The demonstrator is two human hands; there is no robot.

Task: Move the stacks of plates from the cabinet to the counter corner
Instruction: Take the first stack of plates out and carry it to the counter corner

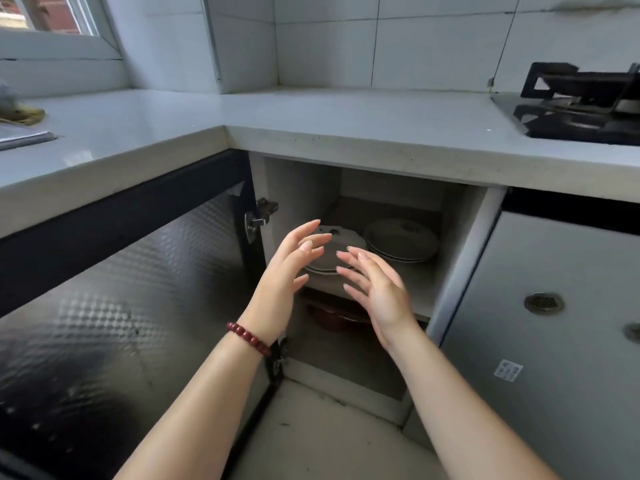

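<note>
Two stacks of white plates stand on the upper shelf of the open cabinet [460, 244] under the counter. The left stack [341, 242] is partly hidden behind my hands; the right stack [401, 239] shows in full. My left hand [294, 268], with a red bead bracelet at the wrist, and my right hand [374, 289] hover in front of the left stack, palms facing each other, fingers straight and spread, holding nothing. The counter corner [263, 105] lies above, against the tiled wall.
The cabinet door [121, 289], dark and embossed, is swung open to the left. A reddish bowl [332, 317] sits on the lower shelf. A black gas stove [581, 105] is at the right of the counter, a cloth [24, 114] at the far left.
</note>
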